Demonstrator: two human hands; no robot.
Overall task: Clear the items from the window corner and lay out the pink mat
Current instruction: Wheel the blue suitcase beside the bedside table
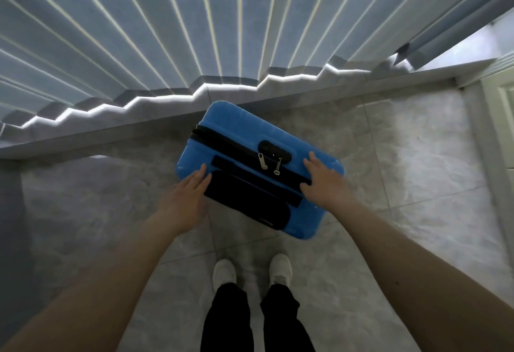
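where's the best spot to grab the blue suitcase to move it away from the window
Probably the black carry handle on the upward-facing side of the blue suitcase, reached from above. It runs lengthwise between the left hand and right hand, which rest open at its ends, so a lift there should stay balanced.

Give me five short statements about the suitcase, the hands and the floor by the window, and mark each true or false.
1. The suitcase is blue. True.
2. Both hands rest on the suitcase: left hand and right hand. True.
3. The fingers are closed around a raised handle. False: the fingers lie flat and spread.
4. A pink mat is spread on the floor. False: only grey tile shows.
5. The pleated curtain hangs behind the suitcase. True.
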